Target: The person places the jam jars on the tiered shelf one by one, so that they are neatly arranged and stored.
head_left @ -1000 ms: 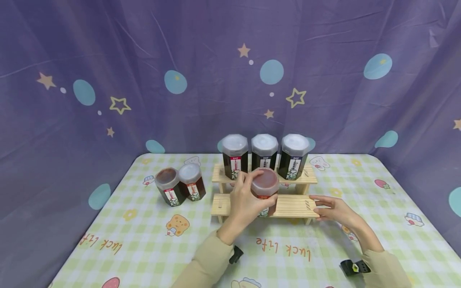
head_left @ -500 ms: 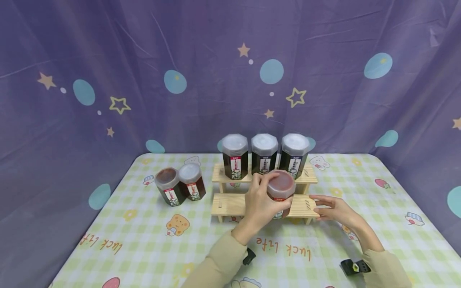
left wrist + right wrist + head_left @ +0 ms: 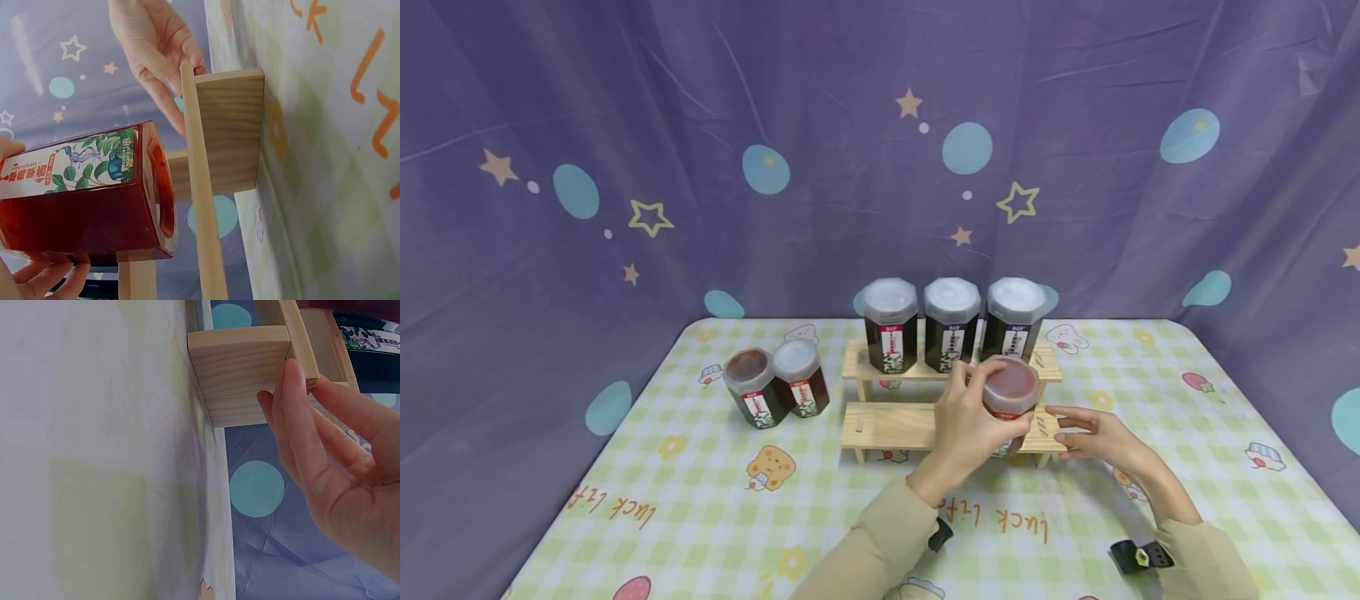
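Observation:
My left hand (image 3: 968,429) grips an octagonal clear-lidded jar (image 3: 1011,385) with dark red contents, thumb on one side and fingers on the other. It is held upright over the right part of the lower tier of a two-tier wooden shelf (image 3: 891,427). In the left wrist view, the jar's base (image 3: 164,194) seems slightly apart from the shelf board (image 3: 203,187). My right hand (image 3: 1101,437) is at the lower tier's right end. In the right wrist view, its thumb and fingertips (image 3: 294,375) pinch the corner of the board (image 3: 306,353).
Three dark jars stand in a row on the upper tier: left jar (image 3: 891,329), middle jar (image 3: 952,325), right jar (image 3: 1015,317). Two more, a dark jar (image 3: 756,392) and a reddish jar (image 3: 801,379), stand together on the left of the checked tablecloth (image 3: 700,500). A purple curtain (image 3: 850,208) hangs behind.
My left hand has carried the red jar rightward along the lower tier, from near its middle toward its right end. My right hand has stayed at the shelf's end.

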`<state>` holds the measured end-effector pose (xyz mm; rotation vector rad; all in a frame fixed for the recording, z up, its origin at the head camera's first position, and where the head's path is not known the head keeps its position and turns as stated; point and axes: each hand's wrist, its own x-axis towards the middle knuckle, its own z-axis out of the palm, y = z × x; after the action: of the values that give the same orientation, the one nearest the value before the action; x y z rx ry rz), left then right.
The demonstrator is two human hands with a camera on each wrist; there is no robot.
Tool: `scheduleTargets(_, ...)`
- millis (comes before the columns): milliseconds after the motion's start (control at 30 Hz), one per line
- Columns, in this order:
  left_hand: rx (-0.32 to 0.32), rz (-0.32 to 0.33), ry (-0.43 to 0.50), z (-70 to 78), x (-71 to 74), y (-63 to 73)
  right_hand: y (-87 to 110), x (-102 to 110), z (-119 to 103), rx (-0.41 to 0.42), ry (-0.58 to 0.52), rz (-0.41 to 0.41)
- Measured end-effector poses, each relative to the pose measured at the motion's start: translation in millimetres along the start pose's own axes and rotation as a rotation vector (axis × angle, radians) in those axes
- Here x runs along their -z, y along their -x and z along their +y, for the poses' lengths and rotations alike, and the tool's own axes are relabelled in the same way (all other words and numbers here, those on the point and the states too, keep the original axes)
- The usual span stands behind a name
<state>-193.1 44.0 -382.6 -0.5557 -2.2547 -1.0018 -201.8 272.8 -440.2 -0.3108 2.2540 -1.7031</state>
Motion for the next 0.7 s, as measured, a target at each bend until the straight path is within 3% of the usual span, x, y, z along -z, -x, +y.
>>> scheduleTargets(233, 0.041, -0.035, -0.003, 3.3, -7.7, -1.9, 0.3, 0, 0, 0.001, -0.003, -0.004)
scheduleTargets(700, 0.031, -0.039, -0.043, 2.5, -23.5, -5.1, -1.1, 2, 2, 0.006, -0.011, -0.01)
